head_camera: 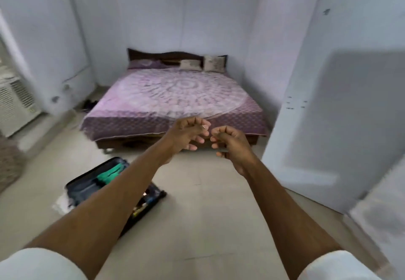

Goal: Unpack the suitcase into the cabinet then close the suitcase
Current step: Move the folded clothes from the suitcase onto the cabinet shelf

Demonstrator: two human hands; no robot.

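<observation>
hands loosely curled, holding nothing; suitcase open, green garment inside.

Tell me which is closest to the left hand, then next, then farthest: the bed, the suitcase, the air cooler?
From the left hand:
1. Bed, just past the fingers.
2. Suitcase, open on the floor, lower left.
3. Air cooler, far left by the wall.
</observation>
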